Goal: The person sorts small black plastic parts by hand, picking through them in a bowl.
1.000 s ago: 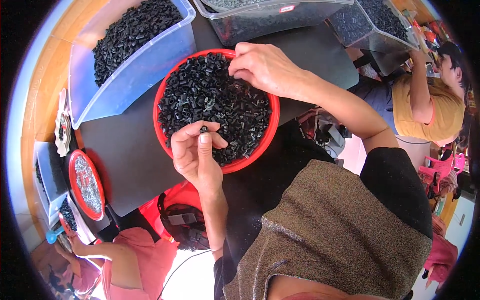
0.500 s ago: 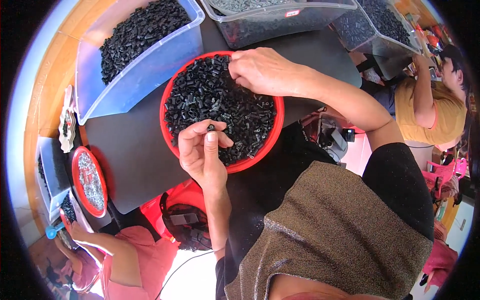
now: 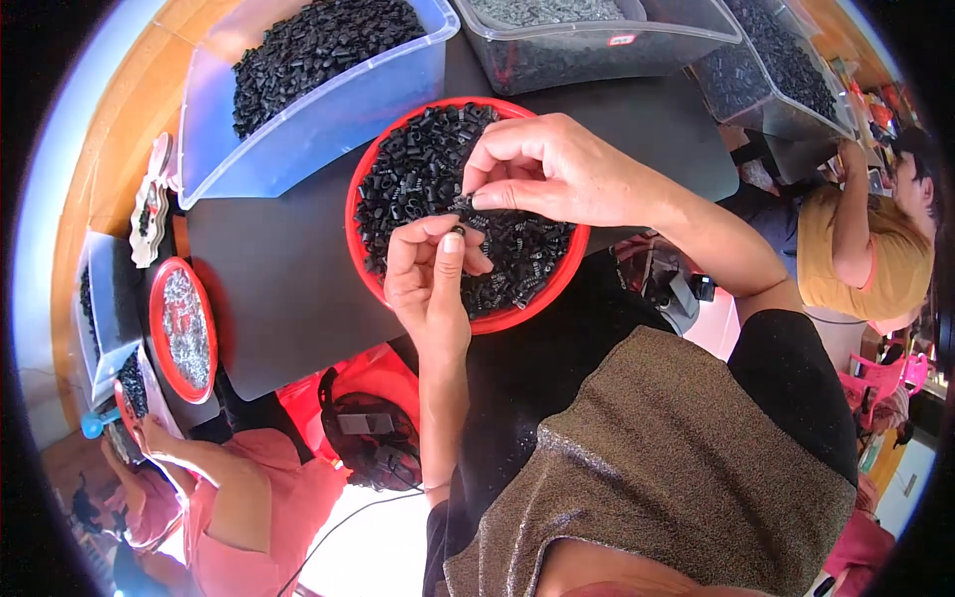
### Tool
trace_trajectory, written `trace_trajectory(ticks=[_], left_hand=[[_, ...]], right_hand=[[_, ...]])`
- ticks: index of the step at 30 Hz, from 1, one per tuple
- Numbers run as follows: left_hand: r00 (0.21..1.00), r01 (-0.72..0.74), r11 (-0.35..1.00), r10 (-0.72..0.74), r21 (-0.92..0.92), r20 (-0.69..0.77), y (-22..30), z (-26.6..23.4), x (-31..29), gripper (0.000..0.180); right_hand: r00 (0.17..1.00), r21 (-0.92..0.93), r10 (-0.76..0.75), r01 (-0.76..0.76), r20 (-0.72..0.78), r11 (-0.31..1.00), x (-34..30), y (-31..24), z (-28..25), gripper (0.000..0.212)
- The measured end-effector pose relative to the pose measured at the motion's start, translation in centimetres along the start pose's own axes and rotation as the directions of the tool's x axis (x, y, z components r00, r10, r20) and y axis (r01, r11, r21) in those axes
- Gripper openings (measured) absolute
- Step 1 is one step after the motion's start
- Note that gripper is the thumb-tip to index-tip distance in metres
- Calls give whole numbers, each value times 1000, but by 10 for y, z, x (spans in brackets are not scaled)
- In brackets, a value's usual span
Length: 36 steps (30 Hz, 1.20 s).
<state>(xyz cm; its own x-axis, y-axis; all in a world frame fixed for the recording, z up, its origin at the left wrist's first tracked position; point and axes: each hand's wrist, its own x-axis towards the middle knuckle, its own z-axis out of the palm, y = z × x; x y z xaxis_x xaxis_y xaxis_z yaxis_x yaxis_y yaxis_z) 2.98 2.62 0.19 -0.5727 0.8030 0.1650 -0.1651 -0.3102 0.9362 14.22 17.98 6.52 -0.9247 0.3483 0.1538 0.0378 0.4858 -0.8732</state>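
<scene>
Holding a small black plastic piece [image 3: 460, 230] between thumb and forefinger, the person's left hand [image 3: 430, 284] hovers over the near side of the round red plastic bowl [image 3: 366, 267], its other fingers loosely curled. The right hand [image 3: 557, 169] is over the middle of that bowl, fingertips pinched on a second small black part [image 3: 461, 204] directly above the first; the two pieces look close to meeting, though whether they touch cannot be told.

Judging by the bowl, little of the work looks finished: it is heaped almost to the rim with loose small black plastic pieces [image 3: 418, 169], and no separate pile of joined ones shows near it. Beyond the bowl's far-left side, a clear plastic bin [image 3: 318, 119] holds many more black pieces, and further clear bins [image 3: 597, 45] stand past its far rim.

The shape of the pinched parts is too small to make out. The right hand covers part of the bowl's contents. Left of the bowl, a smaller red dish of pale bits [image 3: 184, 328] belongs to a co-worker's place, and its contents are unclear.
</scene>
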Motion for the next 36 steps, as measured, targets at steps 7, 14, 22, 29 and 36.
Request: trace_trajectory(ticks=[7, 14, 22, 29, 36], left_hand=[[997, 22, 996, -28, -90, -67, 2, 1, 1, 13], [994, 57, 967, -78, -247, -78, 9, -3, 3, 8], [997, 56, 958, -70, -282, -41, 9, -10, 2, 7], [994, 86, 958, -103, -273, -47, 15, -8, 5, 5], [995, 78, 967, -92, -242, -46, 14, -7, 2, 6]], right_hand=[[963, -156, -271, 266, -9, 951, 9, -8, 10, 11], [945, -63, -304, 298, -121, 952, 15, -7, 26, 12], [747, -693, -657, 529, 104, 490, 7, -6, 27, 29], [810, -492, -585, 495, -36, 716, 8, -7, 26, 19], [870, -370, -487, 428, -81, 825, 3, -9, 25, 18]])
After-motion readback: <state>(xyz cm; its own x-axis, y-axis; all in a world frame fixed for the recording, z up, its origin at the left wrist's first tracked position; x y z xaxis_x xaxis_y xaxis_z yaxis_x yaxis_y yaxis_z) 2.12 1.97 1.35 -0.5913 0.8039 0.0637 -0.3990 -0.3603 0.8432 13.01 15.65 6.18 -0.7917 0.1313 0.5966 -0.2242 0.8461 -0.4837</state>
